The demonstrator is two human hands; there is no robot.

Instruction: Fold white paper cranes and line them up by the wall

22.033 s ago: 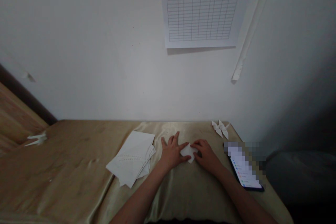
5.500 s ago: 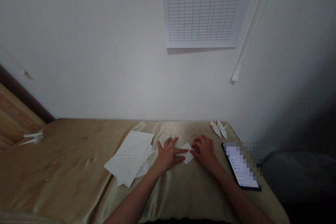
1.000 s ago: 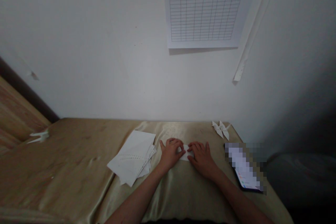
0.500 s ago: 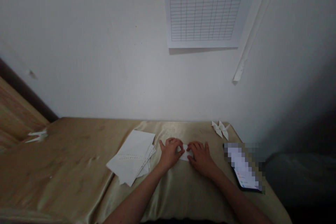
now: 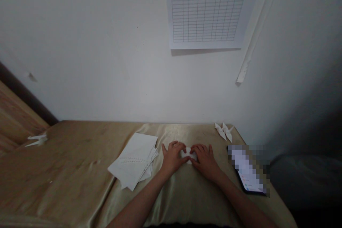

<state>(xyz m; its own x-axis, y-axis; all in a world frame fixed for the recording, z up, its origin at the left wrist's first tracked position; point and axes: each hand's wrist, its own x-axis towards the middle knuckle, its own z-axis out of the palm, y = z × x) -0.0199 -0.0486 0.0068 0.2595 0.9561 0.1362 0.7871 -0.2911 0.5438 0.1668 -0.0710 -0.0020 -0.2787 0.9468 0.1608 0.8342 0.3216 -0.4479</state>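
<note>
Now, on my monitor, my left hand and right hand sit half-closed at lower centre, fingers pressing a small folded white paper between them, apparently to pin it on the slippery gold satin cloth. Loose paper sheets lie just left; a paper crane sits beyond.

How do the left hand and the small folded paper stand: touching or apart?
Touching: the head view shows the left hand with its fingers resting on the small folded paper.
</note>
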